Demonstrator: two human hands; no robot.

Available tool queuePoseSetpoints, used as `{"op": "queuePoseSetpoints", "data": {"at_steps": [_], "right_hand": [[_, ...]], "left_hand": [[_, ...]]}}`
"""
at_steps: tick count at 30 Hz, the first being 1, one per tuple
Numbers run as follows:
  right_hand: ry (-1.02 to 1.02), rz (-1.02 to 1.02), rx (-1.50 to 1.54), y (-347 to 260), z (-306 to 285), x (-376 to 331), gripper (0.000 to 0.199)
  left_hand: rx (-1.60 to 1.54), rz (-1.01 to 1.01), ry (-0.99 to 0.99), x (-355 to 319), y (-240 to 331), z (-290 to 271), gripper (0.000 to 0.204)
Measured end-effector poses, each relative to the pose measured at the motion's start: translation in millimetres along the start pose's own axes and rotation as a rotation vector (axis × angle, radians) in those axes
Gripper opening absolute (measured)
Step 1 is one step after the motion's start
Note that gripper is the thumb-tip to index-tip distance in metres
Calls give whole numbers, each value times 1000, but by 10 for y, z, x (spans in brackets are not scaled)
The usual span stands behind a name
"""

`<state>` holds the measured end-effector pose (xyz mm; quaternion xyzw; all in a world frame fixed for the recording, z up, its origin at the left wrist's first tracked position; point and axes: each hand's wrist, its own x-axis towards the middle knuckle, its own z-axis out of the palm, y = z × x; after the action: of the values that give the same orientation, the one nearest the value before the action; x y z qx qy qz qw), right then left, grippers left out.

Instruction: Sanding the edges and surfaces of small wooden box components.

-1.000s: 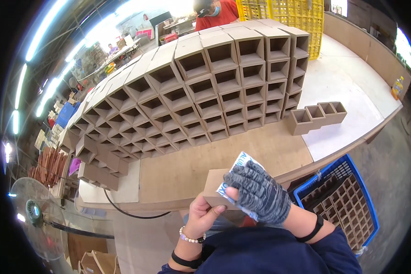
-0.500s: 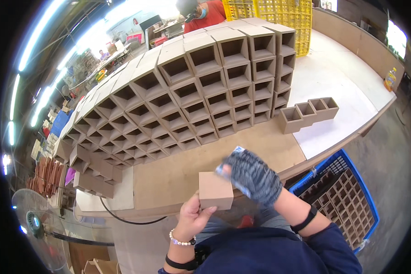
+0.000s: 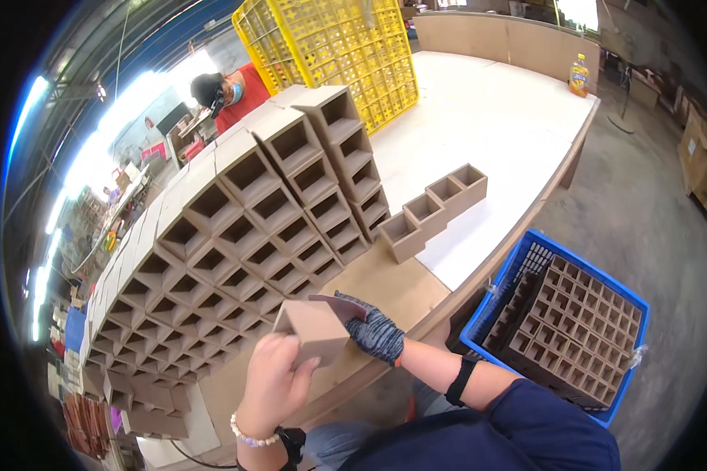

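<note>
Holding cardboard piece (image 3: 313, 330), both hands.

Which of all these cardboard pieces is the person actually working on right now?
Start at the big stepped wall of open cardboard cells on the table. Just below it, near the table's front edge, the bare left hand and the gloved right hand hold one small brown cardboard box. Unlike the stacked pieces, it is lifted off the table.

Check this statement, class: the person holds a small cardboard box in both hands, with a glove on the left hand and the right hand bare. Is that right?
Not quite. The head view shows the glove on the right hand; the left hand is bare. Both hands do hold the small cardboard box.
</note>
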<state>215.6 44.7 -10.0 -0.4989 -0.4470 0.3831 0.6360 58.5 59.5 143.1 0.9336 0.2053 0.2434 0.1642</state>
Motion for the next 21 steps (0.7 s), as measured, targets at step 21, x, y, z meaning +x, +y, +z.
{"op": "queuePoseSetpoints", "data": {"at_steps": [21], "right_hand": [[-498, 416, 1001, 397, -88, 41, 35]], "left_hand": [[261, 119, -252, 1527, -390, 1720, 17]]}}
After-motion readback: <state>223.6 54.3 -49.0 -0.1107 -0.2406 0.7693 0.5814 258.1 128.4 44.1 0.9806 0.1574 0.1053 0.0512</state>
